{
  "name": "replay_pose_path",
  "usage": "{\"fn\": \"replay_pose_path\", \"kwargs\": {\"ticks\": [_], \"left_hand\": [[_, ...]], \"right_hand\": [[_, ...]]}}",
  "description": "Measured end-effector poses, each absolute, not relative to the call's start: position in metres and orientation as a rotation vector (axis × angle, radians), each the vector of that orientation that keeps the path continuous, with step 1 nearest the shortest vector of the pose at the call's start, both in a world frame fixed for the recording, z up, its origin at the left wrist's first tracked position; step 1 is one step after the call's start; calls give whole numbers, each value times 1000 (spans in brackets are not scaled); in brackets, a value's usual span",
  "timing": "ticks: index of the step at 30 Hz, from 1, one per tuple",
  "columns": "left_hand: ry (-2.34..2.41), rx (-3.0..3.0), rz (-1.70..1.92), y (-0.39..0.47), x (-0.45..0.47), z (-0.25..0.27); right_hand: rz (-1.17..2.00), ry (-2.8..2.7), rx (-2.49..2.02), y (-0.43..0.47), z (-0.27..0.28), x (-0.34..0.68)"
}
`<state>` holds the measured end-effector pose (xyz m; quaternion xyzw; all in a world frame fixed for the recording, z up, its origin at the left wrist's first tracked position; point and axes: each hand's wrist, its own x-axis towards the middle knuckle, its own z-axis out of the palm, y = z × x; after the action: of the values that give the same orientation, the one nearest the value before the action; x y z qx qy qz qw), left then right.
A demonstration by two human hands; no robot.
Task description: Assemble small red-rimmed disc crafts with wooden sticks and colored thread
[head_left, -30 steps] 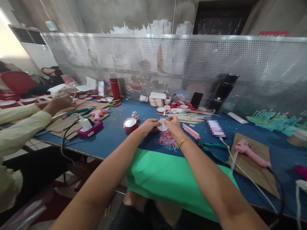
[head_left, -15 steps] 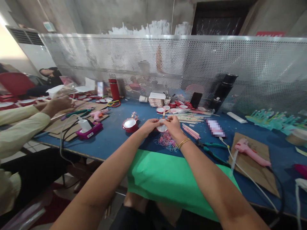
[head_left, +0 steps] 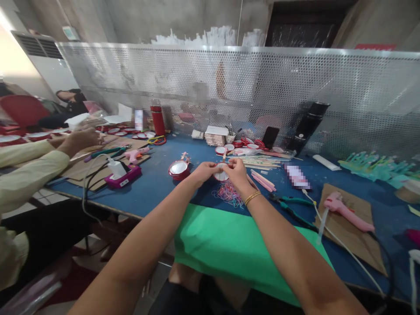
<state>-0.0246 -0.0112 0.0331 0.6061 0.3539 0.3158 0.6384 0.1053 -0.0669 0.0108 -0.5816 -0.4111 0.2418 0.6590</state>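
Observation:
Both of my hands meet over a small round white-faced toy banjo (head_left: 222,176), whose flat stick neck points away from me. My left hand (head_left: 205,171) pinches its left side. With bent fingers my right hand (head_left: 237,173) grips the upper right, near where the neck joins; the fingertips hide that joint. Just below lies a tangle of pink, blue and purple threads (head_left: 229,194). A similar toy banjo (head_left: 179,168) with a red rim and pegged neck rests left of my hands. Green cloth (head_left: 226,240) hangs over the table edge beneath my forearms.
Pink sticks (head_left: 263,180), teal-handled pliers (head_left: 295,205) and a pink glue gun (head_left: 348,211) on cardboard lie to the right. Red-rimmed discs (head_left: 251,144) sit behind. On the left are a purple power strip (head_left: 124,177) and a co-worker's hands (head_left: 80,142). Perforated metal (head_left: 147,83) closes the back.
The view has shifted slightly. My hands stay on the toy banjo in nearly the same grip, and more of its white face shows below my fingers.

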Motion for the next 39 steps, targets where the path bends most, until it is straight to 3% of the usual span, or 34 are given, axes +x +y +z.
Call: {"fn": "replay_pose_path", "kwargs": {"ticks": [8,18,25,39], "left_hand": [[1030,1314,855,2,-33,34],[1207,1679,904,17,-40,16],[1435,2191,688,9,-48,27],[1539,2510,489,0,-45,37]], "right_hand": [[443,-741,-1282,-79,38,157],[315,-670,-1399,-80,26,203],[287,-616,-1366,-86,32,226],[222,-562,-1458,-104,36,275]]}}
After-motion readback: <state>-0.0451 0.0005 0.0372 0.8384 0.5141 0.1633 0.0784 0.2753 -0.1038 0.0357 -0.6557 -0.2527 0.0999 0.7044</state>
